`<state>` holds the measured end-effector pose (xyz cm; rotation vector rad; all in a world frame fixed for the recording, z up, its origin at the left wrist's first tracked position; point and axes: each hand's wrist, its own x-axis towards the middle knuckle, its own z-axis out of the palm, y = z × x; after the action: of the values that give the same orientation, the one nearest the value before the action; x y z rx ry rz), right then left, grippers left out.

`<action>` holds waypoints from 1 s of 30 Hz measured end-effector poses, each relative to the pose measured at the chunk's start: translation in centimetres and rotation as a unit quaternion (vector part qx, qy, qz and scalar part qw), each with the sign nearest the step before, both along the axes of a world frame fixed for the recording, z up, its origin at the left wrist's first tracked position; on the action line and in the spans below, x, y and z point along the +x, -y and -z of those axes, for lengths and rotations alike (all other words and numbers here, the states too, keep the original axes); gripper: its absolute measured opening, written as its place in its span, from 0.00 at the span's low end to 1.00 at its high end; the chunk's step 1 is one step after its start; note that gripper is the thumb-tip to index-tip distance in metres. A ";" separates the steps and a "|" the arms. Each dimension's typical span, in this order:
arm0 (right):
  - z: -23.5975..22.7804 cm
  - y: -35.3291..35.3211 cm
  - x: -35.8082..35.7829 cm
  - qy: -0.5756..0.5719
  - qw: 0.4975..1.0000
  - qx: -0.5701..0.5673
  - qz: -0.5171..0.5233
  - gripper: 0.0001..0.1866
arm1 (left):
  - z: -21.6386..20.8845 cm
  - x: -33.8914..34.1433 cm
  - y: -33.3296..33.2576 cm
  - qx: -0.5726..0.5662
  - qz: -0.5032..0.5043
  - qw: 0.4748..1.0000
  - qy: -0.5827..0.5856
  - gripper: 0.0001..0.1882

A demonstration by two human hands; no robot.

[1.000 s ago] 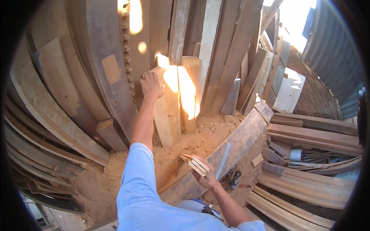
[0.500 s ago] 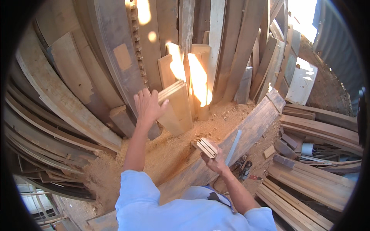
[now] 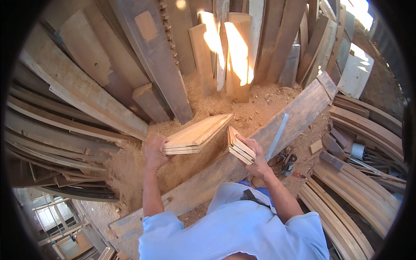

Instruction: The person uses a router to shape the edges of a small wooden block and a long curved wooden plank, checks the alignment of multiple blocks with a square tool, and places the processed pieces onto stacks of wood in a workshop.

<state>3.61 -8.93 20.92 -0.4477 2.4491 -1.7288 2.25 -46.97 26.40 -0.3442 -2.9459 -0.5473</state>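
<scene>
My left hand (image 3: 155, 151) is closed on the near end of a stack of pale wooden boards (image 3: 200, 129), fingers at its left edge. The stack is tilted, and its layered end faces me. To its right, my right hand (image 3: 256, 159) grips a second small stack of wooden pieces (image 3: 240, 149), its layered end also toward me. The two stacks come close to each other at their far ends, apart by a small gap. Both are in the air above a long worn plank (image 3: 208, 177) and a bed of sawdust (image 3: 173, 184).
Many tall planks (image 3: 167, 65) lean at the back and left, some in bright sun patches. Stacked timber (image 3: 359, 190) lies on the right beside a white cup-like container (image 3: 358, 151). A pale flat strip (image 3: 277, 135) rests on the worn plank, near a dark tool (image 3: 288, 164).
My left hand has drawn its boards away from the leaning planks, toward me and down, and turned them flatter. The right hand still holds its stack, now beside the left one. The view has shifted.
</scene>
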 end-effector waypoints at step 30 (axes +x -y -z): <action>-2.2 2.7 -3.2 0.025 0.997 0.068 0.002 0.34 | -1.3 -7.0 -4.2 -0.111 -0.152 0.979 -0.080 0.28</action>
<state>0.37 -11.61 23.15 -0.3822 2.5135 -1.5415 -4.79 -42.75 27.67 0.0434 -2.8281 -0.1434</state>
